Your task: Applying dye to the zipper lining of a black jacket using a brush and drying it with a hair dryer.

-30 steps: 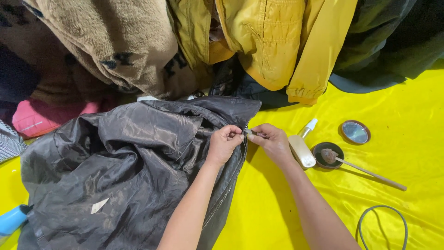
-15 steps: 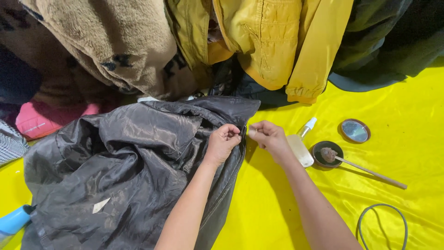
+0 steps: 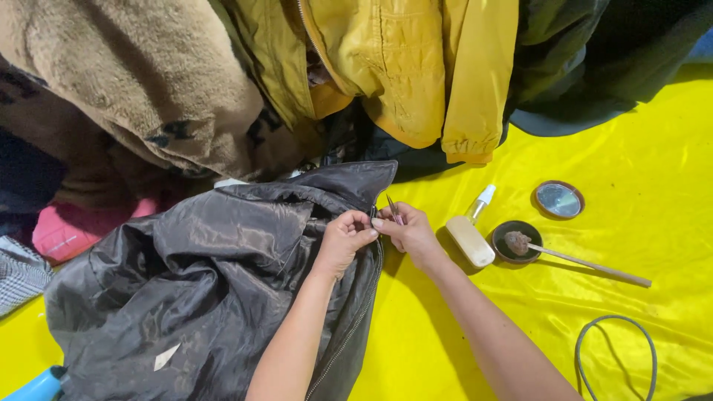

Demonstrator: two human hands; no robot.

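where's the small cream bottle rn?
Head view, right of centre: the cream bottle lies on the yellow sheet, just right of the right hand and beside the dark dish holding a brush.

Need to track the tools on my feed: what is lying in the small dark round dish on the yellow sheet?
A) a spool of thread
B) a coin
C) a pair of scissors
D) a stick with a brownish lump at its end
D: the small dark round dish holds the lumpy end of a thin stick, whose handle runs off to the right over the yellow sheet.

Black shiny jacket (image 3: 200, 289); yellow cloth (image 3: 594, 327); mustard jacket (image 3: 401, 67); tan fleece (image 3: 141, 82); pink item (image 3: 67, 230).
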